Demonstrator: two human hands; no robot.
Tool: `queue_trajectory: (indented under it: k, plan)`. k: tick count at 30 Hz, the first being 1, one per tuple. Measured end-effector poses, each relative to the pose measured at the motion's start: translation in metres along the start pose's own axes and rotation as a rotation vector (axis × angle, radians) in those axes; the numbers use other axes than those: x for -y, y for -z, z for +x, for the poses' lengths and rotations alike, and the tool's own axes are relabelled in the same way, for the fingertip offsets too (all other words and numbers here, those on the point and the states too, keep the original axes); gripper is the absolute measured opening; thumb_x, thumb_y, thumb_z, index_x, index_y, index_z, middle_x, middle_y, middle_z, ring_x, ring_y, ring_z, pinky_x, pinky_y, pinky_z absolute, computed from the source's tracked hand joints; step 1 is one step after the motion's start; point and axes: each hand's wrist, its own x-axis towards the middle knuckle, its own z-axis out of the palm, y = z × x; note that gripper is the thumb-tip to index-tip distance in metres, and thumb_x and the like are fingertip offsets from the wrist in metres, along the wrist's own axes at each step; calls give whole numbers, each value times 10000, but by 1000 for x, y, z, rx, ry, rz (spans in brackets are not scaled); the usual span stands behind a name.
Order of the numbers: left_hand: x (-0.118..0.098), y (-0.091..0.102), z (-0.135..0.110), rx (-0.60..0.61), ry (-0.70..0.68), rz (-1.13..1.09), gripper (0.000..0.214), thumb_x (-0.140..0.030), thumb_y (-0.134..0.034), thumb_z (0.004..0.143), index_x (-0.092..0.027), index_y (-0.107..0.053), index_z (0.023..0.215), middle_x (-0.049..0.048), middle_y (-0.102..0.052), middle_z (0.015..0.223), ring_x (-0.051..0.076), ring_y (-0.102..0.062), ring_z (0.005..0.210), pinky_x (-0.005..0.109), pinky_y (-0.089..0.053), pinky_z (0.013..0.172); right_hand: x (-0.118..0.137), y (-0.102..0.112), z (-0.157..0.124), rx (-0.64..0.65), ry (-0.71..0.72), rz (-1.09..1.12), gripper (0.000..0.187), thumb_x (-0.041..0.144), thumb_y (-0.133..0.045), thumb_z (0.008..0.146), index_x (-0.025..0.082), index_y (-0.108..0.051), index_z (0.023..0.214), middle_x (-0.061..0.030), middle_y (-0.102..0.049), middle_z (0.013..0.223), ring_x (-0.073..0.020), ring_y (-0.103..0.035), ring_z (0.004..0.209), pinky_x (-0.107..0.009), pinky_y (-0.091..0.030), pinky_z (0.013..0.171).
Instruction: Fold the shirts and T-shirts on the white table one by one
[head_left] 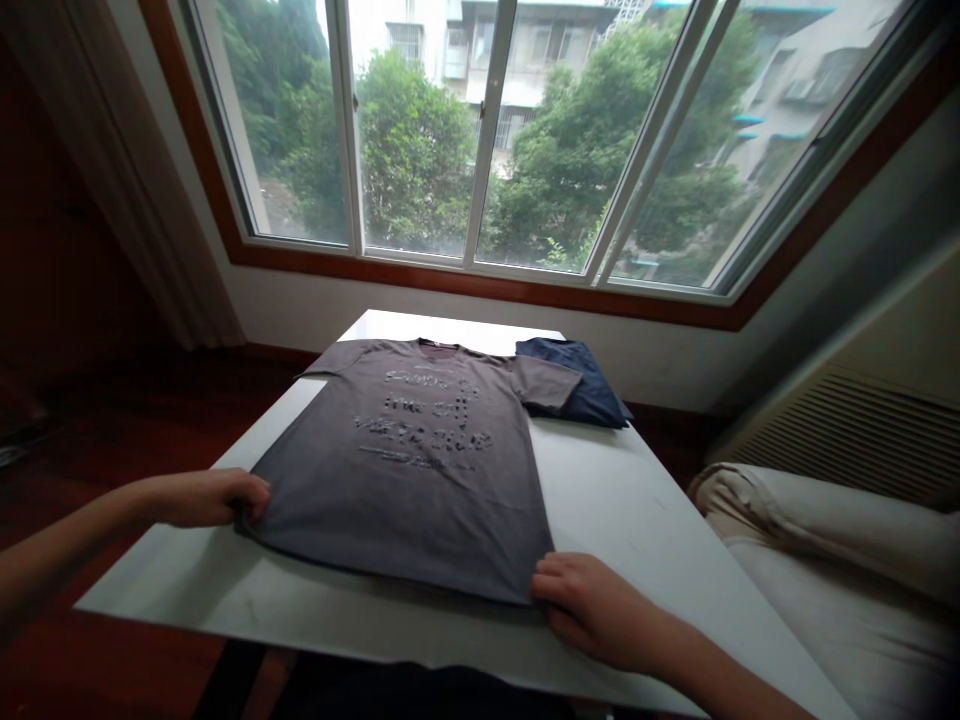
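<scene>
Pinching grey T-shirt [420, 470] hem corners on table [637, 500]: left hand [214, 497], right hand [592, 605].

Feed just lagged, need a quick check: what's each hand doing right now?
Left hand: closed on the grey T-shirt, near-left hem corner.
Right hand: closed on the near-right hem corner.

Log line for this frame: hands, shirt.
t-shirt: flat on table, print up | left hand: grips hem corner | right hand: at other hem corner, grip unclear | navy garment: folded, by sleeve
</scene>
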Motion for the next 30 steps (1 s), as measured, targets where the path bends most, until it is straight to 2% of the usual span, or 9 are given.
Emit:
queue_trajectory:
  k: [4,8,10,12,17,20,24,26,30]
  plan:
    - [7,-7,1,138,51,-101,307,-140,-489,589,-218,-740,748,24,-733,884,240,-652,859,323,-509,848,3,5,0,54,32,81,144,124,-563,789,230,-649,837,-23,-669,863,-180,-623,819,-274,-437,754]
    - [7,-1,0,245,155,-158,263,-218,-551,651,-233,-774,789,51,-720,800,282,-673,790,355,-537,752,0,17,4,161,69,194,70,258,-649,867,222,-708,856,-15,-670,829,-163,-608,747,-259,-426,692]
    - [8,6,2,255,186,-185,258,-296,-576,725,-233,-783,866,58,-723,813,290,-685,792,344,-539,712,-6,24,10,200,88,266,160,351,-658,916,214,-733,883,-15,-675,823,-156,-601,728,-254,-419,671]
    - [10,13,7,192,188,-142,279,-380,-576,800,-230,-775,925,53,-731,868,278,-691,830,319,-533,720,-18,30,20,164,77,331,234,389,-608,970,205,-746,927,-18,-684,833,-154,-601,734,-253,-423,681]
    - [3,29,38,-82,98,74,357,-476,-501,933,-219,-738,1002,40,-726,964,231,-663,897,285,-499,804,-78,41,63,-136,-101,427,375,491,-533,1006,189,-738,919,-23,-687,770,-174,-593,705,-270,-431,657]
    - [-9,34,67,-223,-7,107,341,-450,-492,971,-224,-732,1058,44,-724,1036,223,-651,956,285,-483,857,-132,51,92,-423,-218,331,382,514,-539,978,193,-739,917,-44,-725,843,-203,-628,760,-293,-455,702]
    - [-36,27,120,-333,-174,128,281,-382,-506,999,-223,-731,1050,54,-701,1080,223,-641,1016,307,-479,910,-211,76,123,-764,-547,145,319,448,-549,946,196,-742,973,-89,-755,964,-244,-674,881,-318,-478,801]
    - [-57,17,150,-377,-278,142,238,-341,-531,996,-228,-730,1061,60,-690,1103,228,-635,1047,327,-484,936,-245,90,133,-850,-777,118,307,401,-544,945,180,-731,1048,-113,-752,1005,-255,-685,927,-331,-488,845]
    - [-108,-11,208,-374,-501,227,205,-262,-612,964,-261,-712,1143,64,-656,1268,240,-589,1219,360,-463,1072,-296,109,144,-890,-1075,79,442,444,-582,946,150,-649,1271,-196,-694,1208,-307,-666,1116,-393,-494,965]
